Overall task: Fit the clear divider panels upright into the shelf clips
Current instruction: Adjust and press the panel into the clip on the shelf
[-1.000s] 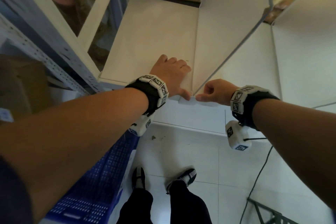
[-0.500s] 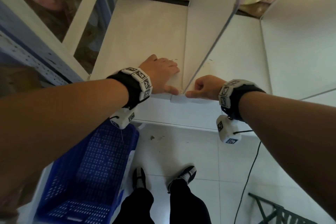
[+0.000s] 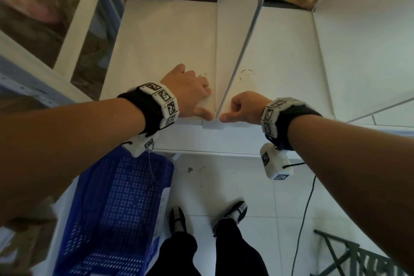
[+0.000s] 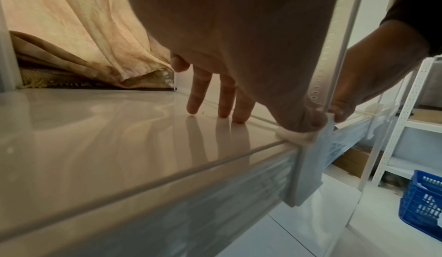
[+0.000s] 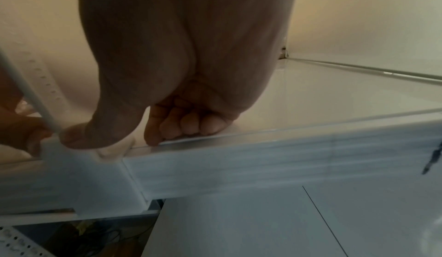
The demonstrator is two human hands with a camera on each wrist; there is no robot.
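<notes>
Two divider panels [image 3: 237,29], one clip [image 3: 212,123], one crate [image 3: 116,208].

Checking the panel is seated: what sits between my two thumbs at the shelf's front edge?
The upright panel's front bottom corner, in the white clip; left hand and right hand flank it. Clearest in the head view.

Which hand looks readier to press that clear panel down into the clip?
Probably the left hand: its thumb sits against the panel at the clip, fingers braced on the shelf. The right hand is fisted, only its thumb there.

Dim, soft, perhaps backlit wrist views
</notes>
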